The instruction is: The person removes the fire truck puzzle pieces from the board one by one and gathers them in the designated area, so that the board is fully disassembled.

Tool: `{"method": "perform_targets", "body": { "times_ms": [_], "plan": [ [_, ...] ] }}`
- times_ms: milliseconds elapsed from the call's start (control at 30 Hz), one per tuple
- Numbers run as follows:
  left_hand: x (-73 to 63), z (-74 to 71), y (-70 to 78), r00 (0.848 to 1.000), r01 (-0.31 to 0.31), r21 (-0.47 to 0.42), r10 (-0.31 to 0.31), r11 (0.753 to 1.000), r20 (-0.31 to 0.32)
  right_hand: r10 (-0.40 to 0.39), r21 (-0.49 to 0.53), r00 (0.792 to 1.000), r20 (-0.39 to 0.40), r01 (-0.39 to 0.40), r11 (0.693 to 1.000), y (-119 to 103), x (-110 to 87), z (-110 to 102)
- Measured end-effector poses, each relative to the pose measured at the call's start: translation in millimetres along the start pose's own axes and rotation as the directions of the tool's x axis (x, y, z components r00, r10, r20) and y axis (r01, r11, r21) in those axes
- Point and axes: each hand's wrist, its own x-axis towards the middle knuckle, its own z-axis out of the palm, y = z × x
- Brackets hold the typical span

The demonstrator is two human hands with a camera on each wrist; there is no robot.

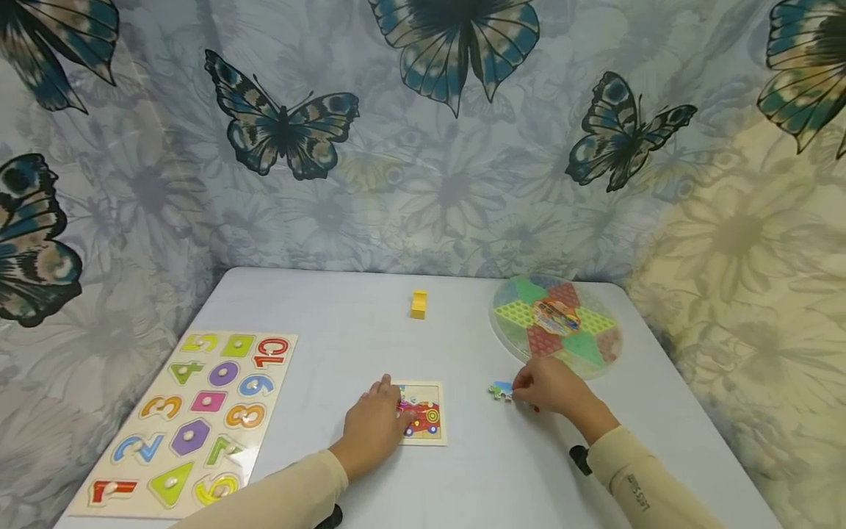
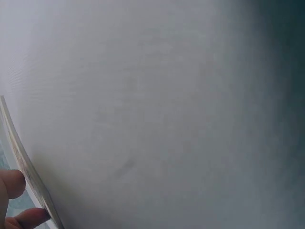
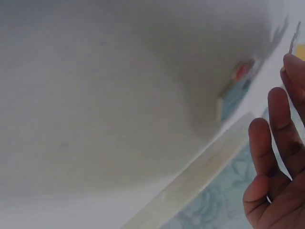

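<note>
A small square jigsaw board (image 1: 423, 432) with a red vehicle picture lies at the table's middle front. My left hand (image 1: 373, 430) rests over its left side, fingers towards the far edge and thumb on the picture, covering part of it. In the left wrist view, two fingertips (image 2: 14, 183) touch the board's edge (image 2: 33, 181). To the right, my right hand (image 1: 551, 389) pinches a blue and green jigsaw piece (image 1: 500, 390) by its right side. The right wrist view shows the piece (image 3: 295, 36) edge-on between fingertips, other fingers loosely bent.
At left lies a large number-and-shape board (image 1: 211, 400). A round Chinese checkers set (image 1: 522, 342) sits beyond my right hand, and a yellow block (image 1: 418, 305) stands at the back. In the right wrist view, a blurred blue and red thing (image 3: 233, 98) lies on the table.
</note>
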Motion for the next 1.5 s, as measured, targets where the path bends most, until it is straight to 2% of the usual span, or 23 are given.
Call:
{"method": "perform_targets", "body": {
  "times_ms": [300, 500, 633, 733, 867, 1000, 1167, 1300, 1500],
  "plan": [
    [-1.9, -0.5, -6.0, 1.0, 0.019, -0.065, -0.018, 0.998, 0.005, 0.0, -0.06, 1.0, -0.007, 0.0, 0.998, -4, -1.8, 3],
    [0.2, -1.9, -3.9, 0.999, 0.039, -0.011, -0.039, 0.999, -0.038, 0.057, 0.029, 0.998, 0.002, -0.057, 0.998, -17, 1.0, 2],
    [-0.6, -4.9, -4.7, 0.997, 0.064, 0.014, -0.063, 0.998, -0.04, -0.038, 0.001, 0.999, -0.004, 0.038, 0.999, -45, 16.9, 11],
    [-2.3, -4.8, -5.1, 0.996, 0.078, 0.007, -0.078, 0.997, -0.04, -0.122, -0.037, 0.992, 0.028, 0.123, 0.992, -72, 31.1, 24],
    [-4.3, -3.9, -5.3, 0.995, 0.088, -0.017, -0.089, 0.996, -0.049, -0.177, -0.054, 0.98, 0.093, 0.183, 0.982, -111, 48.4, 40],
    [-4.9, -2.2, -6.6, 0.994, 0.089, -0.039, -0.091, 0.995, -0.067, -0.198, -0.081, 0.972, 0.125, 0.209, 0.974, -137, 61.7, 51],
    [-4.3, 0.2, -7.2, 0.993, 0.064, -0.069, -0.07, 0.996, -0.092, -0.187, -0.128, 0.972, 0.141, 0.205, 0.97, -148, 67.2, 61],
    [-5.2, -1.7, -8.6, 0.993, 0.04, -0.068, -0.048, 0.997, -0.11, -0.225, -0.156, 0.968, 0.113, 0.241, 0.958, -150, 69.4, 67],
    [-5.4, -2.8, -8.1, 0.994, 0.036, -0.074, -0.043, 0.997, -0.102, -0.266, -0.199, 0.961, 0.068, 0.275, 0.941, -149, 73.7, 71]
  ]
}}
